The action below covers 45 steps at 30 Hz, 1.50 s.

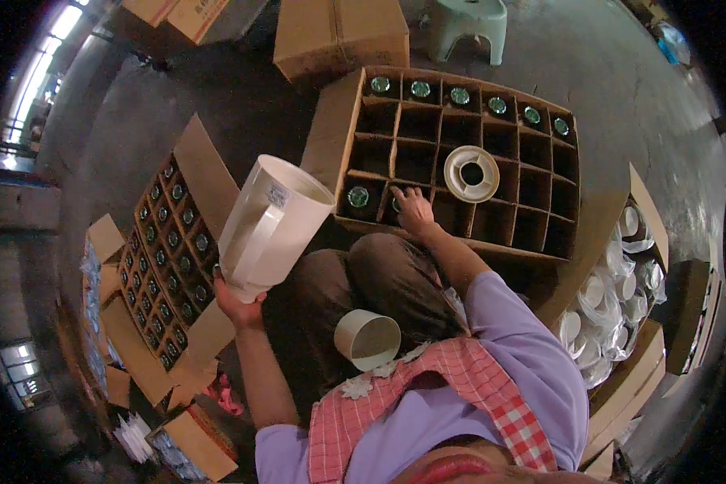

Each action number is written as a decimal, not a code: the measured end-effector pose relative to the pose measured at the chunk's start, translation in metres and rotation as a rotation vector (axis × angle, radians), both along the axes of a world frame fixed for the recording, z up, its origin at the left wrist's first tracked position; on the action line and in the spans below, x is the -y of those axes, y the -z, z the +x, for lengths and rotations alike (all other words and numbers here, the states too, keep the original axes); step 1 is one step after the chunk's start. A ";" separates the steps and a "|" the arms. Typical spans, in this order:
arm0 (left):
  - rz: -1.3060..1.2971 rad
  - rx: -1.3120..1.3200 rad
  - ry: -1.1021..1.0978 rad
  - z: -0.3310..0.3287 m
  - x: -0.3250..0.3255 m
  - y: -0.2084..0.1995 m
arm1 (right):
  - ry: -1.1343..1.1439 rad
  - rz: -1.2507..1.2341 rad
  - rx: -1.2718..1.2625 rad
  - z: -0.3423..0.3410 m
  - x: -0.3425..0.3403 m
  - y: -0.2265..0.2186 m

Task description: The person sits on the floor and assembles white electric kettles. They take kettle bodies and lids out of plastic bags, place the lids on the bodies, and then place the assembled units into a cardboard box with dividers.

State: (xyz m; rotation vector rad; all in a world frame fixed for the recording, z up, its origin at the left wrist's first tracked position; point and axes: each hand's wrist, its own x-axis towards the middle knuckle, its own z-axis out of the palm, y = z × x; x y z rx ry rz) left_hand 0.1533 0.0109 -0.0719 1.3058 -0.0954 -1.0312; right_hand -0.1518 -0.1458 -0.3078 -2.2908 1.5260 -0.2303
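Note:
My left hand [239, 305] grips the narrower lower end of a large white plastic jug [286, 218], held tilted with its open round mouth up and to the right. A handle runs down its side. My right hand [415, 213] reaches into a near compartment of a divided cardboard box [569, 254], its fingers closed round a round green glass piece [396, 205], mostly hidden. Another green glass piece [358, 196] stands in the neighbouring compartment, and several line the far row. A white spoked plastic ring [492, 186] rests on the dividers. On my lap lies a white open cylinder [366, 339].
At left stands a second divided carton [192, 133] full of green-topped glass pieces. An open carton [645, 339] at right holds several white and clear-wrapped round parts. Beyond the divided box are a closed cardboard box [340, 36] and a pale green stool [469, 24].

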 end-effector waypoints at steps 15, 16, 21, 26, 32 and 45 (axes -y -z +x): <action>-0.451 -0.019 0.214 0.089 0.005 0.066 | -0.360 0.682 1.083 -0.087 0.014 -0.347; -0.466 -0.064 0.292 0.084 0.012 0.069 | -0.404 0.759 1.059 -0.081 0.005 -0.342; -0.462 -0.129 0.621 0.036 0.040 0.024 | -0.202 0.863 1.275 -0.030 -0.049 -0.295; -0.405 0.027 0.792 0.029 0.032 0.002 | 0.325 0.511 1.262 0.002 -0.095 -0.277; -0.227 0.077 0.830 -0.002 0.027 -0.033 | 0.384 0.394 1.493 0.008 -0.099 -0.277; -0.186 -0.029 0.815 -0.033 0.044 -0.006 | 0.305 0.475 0.942 0.026 0.006 -0.233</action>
